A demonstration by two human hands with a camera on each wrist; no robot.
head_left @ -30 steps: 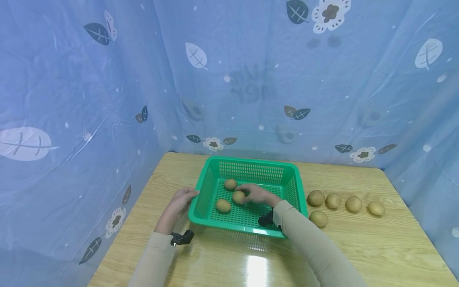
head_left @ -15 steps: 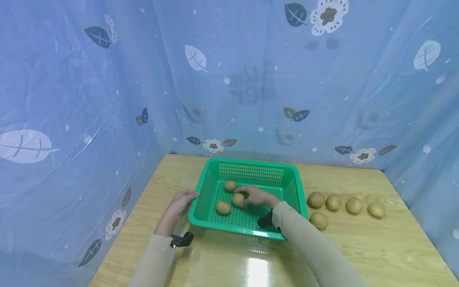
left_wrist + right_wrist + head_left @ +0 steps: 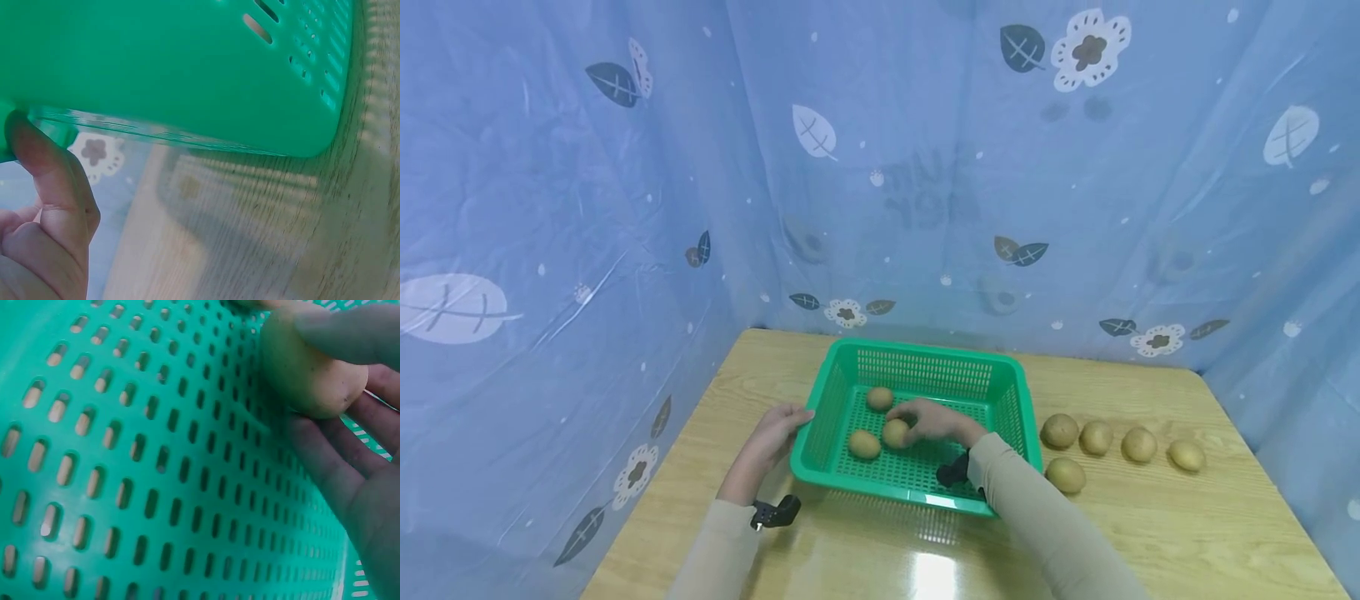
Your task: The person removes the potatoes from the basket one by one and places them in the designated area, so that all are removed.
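Note:
A green perforated plastic basket (image 3: 910,497) stands on the wooden table. My left hand (image 3: 772,433) grips the basket's left rim between thumb and fingers; the left wrist view shows that hand (image 3: 50,206) at the edge of the rim. Inside the basket, my right hand (image 3: 931,421) holds a potato (image 3: 895,433) low over the bottom. The right wrist view has the thumb on one side of this potato (image 3: 312,369) and fingers on the other. Two more potatoes lie in the basket's left half, one toward the back (image 3: 880,398) and one nearer the front (image 3: 864,444).
Right of the basket, several potatoes form a row from the nearest one (image 3: 1060,431) to the farthest (image 3: 1187,455). Another potato (image 3: 1065,475) lies in front of the row, close to the basket wall. A blue patterned curtain (image 3: 925,167) hangs behind and beside the table (image 3: 1150,533).
The head view has tilted up slightly, so everything on the table sits lower in it. Both hands keep their holds on the rim and the potato.

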